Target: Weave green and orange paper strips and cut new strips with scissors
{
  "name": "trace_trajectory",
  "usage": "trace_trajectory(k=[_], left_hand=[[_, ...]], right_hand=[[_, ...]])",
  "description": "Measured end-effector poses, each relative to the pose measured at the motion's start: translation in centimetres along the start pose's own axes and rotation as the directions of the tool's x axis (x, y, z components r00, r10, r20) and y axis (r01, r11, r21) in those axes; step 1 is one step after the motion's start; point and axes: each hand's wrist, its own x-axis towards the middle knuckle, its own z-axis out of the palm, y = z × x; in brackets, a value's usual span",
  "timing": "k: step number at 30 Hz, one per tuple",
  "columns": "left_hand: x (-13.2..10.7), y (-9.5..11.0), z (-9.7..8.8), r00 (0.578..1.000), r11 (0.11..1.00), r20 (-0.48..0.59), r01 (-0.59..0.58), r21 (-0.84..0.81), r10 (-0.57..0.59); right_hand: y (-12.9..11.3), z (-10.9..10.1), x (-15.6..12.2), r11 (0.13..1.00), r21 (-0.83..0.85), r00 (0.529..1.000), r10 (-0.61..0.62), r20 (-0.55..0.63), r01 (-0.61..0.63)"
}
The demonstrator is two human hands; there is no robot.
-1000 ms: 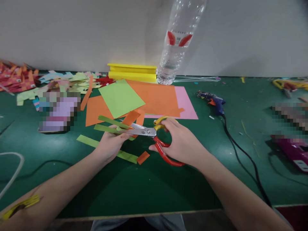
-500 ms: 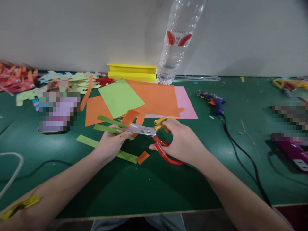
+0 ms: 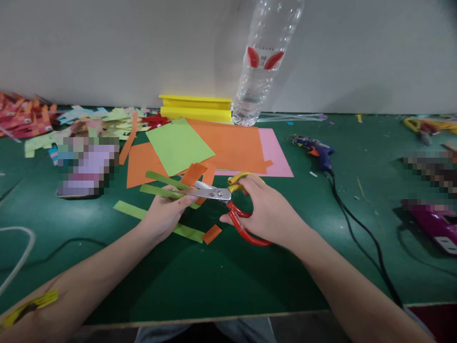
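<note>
My right hand (image 3: 269, 207) is closed round the handles of a pair of scissors (image 3: 218, 193), one handle yellow and the other red. Its blades are parted and point left, reaching over the fingers of my left hand (image 3: 166, 214). That left hand pinches green paper strips (image 3: 157, 190), with an orange paper strip (image 3: 193, 174) rising at the blades. Exactly how the strips lie between blades and fingers is partly hidden. On the table under my left hand lies another green strip (image 3: 189, 232), and a small orange paper piece (image 3: 212, 234) sits at its right end.
Green, orange and pink paper sheets (image 3: 232, 147) overlap behind my hands. A water bottle (image 3: 259, 71) stands by the wall beside a folded yellow piece (image 3: 196, 108). To the right lies a glue gun (image 3: 317, 151) with its black cord; a phone (image 3: 89, 169) and paper scraps (image 3: 107, 121) lie left.
My right hand and the scissors have shifted very slightly left. The left hand and the strips look almost unchanged.
</note>
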Motion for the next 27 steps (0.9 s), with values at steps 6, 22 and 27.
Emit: trace_trajectory(k=[6,22,27], left_hand=[[-0.09,-0.04,0.24,1.000,0.996,0.004,0.006,0.085,-0.007],[-0.07,0.39,0.59,0.995,0.991,0.082,-0.060,0.123,0.050],[-0.06,0.34,0.54,0.998,0.993,0.055,-0.014,0.113,0.008]], right_hand=[[-0.02,0.38,-0.11,1.000,0.017,0.999,-0.013,0.029,0.012],[-0.30,0.36,-0.20,1.000,0.024,0.999,0.006,0.037,-0.007],[-0.25,0.26,-0.11,1.000,0.018,1.000,-0.007,0.028,0.006]])
